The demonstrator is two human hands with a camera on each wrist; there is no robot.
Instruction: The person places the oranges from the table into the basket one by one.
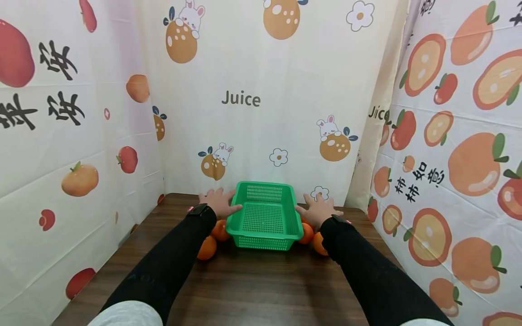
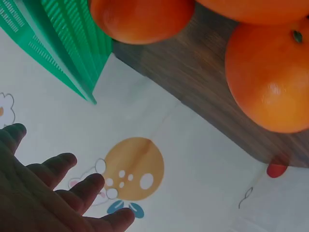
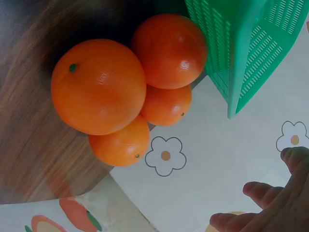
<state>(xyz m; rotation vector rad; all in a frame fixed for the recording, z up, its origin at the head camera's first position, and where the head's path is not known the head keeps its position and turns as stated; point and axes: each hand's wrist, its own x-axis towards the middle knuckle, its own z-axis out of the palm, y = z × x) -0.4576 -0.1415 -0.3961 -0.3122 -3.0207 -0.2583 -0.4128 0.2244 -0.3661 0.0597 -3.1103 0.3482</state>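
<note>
A green plastic basket [image 1: 263, 243] with slotted sides stands near the table's far edge, and no fruit shows inside it. To its left, my left hand [image 1: 218, 203] is held with the fingers spread, its thumb by the rim. My right hand [image 1: 319, 210] mirrors it on the other side, fingers also spread. Whether either thumb touches the rim, I cannot tell. Oranges lie below the hands: an orange [image 1: 207, 248] and others beside the basket's left wall, and several more, including a large orange [image 3: 99, 87], clustered by its right wall. Neither hand grips anything.
The dark wooden table [image 1: 261, 290] extends toward me from the basket. Printed fabric sheets enclose it: a back sheet [image 1: 253, 136], a left sheet [image 1: 110, 190] and a right sheet [image 1: 428, 181]. The back sheet hangs just behind the table's far edge.
</note>
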